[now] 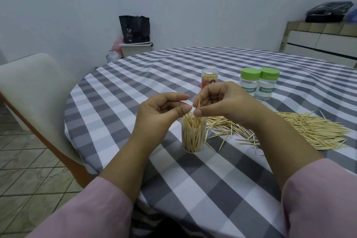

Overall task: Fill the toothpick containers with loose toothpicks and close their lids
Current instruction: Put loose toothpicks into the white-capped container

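The right hand pinched a few toothpicks just above the open cup, which stood upright, nearly full, near the table's left edge. The left hand curled beside it, maybe holding nothing. Loose picks lay right; two green-lidded jars stood farther back

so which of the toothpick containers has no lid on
The clear one under the hands, standing open and full of toothpicks. The two green-lidded jars and the red tube are capped.

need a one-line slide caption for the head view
Right hand lowers toothpicks into an open clear container; left hand hovers beside it, loose pile waiting.
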